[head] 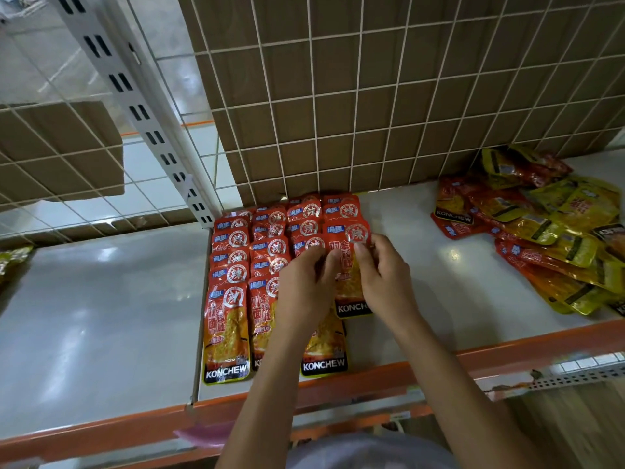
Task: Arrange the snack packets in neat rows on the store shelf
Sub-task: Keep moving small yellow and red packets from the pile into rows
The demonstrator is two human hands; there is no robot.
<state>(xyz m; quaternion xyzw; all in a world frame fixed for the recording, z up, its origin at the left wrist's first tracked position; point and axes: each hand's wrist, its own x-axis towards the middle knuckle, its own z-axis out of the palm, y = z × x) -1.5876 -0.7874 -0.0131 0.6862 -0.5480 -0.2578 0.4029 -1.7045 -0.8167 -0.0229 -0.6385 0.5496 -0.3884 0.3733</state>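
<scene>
On shelf (422, 265), both hands (306, 286) (387, 282) pinching 1 packet (342, 236)

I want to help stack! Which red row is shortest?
The rightmost row: its front packet, held by left hand and right hand, stops further back than the other rows.

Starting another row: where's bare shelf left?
Bare shelf runs between the packet that the left hand and right hand hold and the loose pile. Left of the red rows, the neighbouring shelf is mostly bare. The pile's side is crowded.
</scene>
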